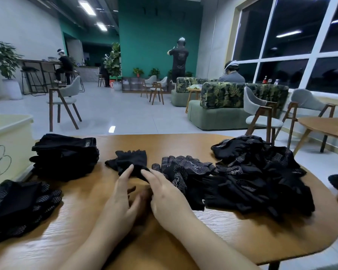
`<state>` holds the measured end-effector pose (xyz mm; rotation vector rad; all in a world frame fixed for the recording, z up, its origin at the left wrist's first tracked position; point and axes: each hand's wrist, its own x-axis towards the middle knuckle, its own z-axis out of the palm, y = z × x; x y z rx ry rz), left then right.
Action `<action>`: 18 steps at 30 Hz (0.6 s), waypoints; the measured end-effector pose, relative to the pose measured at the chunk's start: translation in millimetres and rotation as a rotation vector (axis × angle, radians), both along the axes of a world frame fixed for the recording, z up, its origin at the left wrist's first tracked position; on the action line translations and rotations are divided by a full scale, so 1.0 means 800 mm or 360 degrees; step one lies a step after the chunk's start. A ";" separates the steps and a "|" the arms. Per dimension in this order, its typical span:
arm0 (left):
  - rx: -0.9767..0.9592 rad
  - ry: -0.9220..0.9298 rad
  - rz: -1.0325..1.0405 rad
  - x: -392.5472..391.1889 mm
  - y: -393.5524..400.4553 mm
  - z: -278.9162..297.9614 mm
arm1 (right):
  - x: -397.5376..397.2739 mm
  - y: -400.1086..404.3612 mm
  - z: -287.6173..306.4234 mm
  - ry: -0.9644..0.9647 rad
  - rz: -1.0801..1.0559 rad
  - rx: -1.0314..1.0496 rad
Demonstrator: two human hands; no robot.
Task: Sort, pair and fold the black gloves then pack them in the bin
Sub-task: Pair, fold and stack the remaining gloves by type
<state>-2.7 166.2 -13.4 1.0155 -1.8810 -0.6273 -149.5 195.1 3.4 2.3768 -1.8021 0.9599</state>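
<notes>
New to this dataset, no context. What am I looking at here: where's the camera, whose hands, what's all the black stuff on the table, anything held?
There is no robot. A person wears one wide-angle camera on the head, looking forward and down, so the arms coming in from the bottom are theirs.

The job is sorting, pairing and folding black gloves, then packing them into a bin. On the wooden table lie a loose glove heap at the right, a neat folded stack at the back left, and a dotted pile at the near left. The pale bin, marked B, stands at the left edge.

In the middle lies one plain glove. The left hand and right hand both touch its near edge with their fingertips; a firm grip is not clear from this view.

The other people and furniture behind are just the room.
</notes>
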 end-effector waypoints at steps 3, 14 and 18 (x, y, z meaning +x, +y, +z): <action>-0.0006 0.0026 -0.0034 0.002 0.001 0.004 | -0.004 0.016 0.005 -0.0194 0.0120 0.0246; 0.0099 0.0188 0.0205 0.003 0.000 0.008 | -0.022 0.006 -0.013 0.0041 -0.0547 -0.0295; 0.0225 0.0290 0.0298 0.013 -0.007 0.006 | -0.045 0.010 -0.012 0.0001 -0.0822 0.0154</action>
